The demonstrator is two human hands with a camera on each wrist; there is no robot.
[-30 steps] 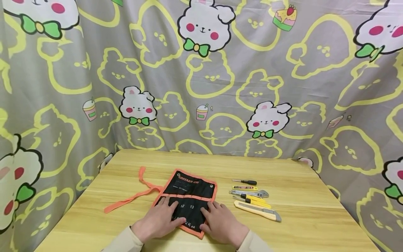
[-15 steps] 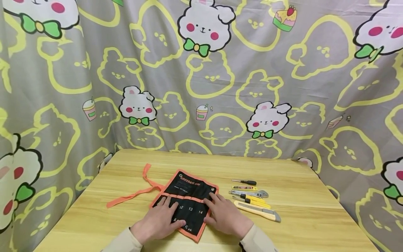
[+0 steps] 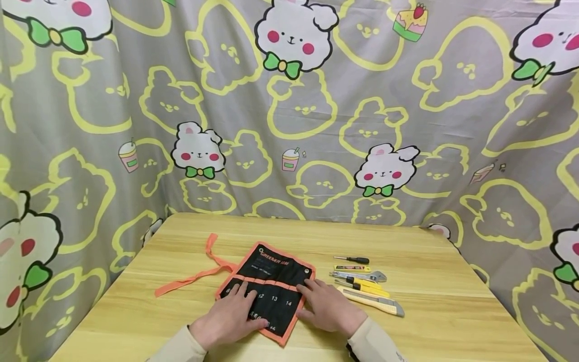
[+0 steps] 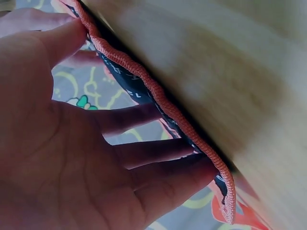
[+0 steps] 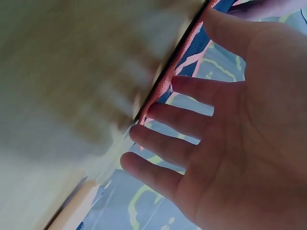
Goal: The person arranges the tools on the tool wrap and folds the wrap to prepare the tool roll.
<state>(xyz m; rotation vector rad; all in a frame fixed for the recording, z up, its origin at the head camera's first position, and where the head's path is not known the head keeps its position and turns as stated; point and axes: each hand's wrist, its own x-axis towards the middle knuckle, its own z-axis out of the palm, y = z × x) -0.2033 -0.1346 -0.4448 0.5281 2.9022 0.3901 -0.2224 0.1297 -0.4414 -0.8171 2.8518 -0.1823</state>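
A black fabric tool pouch (image 3: 278, 301) with orange trim and numbered pockets lies flat on the wooden table, turned at a slant. My left hand (image 3: 228, 314) rests on its lower left part, fingers spread and fairly straight, covering some pocket numbers. At the right edge of the pouch, my right hand (image 3: 330, 306) touches the orange border with extended fingers. In the right wrist view, the thumb and nearer fingers of the right hand (image 5: 230, 134) meet the trim. The left wrist view shows the left hand's fingertips (image 4: 192, 165) against the black cloth. Neither hand grips anything.
Orange tie straps (image 3: 199, 276) trail left from the pouch. Right of it lie a black-handled screwdriver (image 3: 357, 260), a small yellow packet (image 3: 352, 268), an adjustable wrench (image 3: 373, 276), yellow-handled tools (image 3: 368, 287) and a utility knife (image 3: 375, 302). A patterned curtain (image 3: 289, 151) surrounds the table (image 3: 434, 281).
The pouch has turned slightly clockwise, its lower corner shifting left and its straps moving a little. My right hand has slid right and up along its edge; the left hand stays nearly in place.
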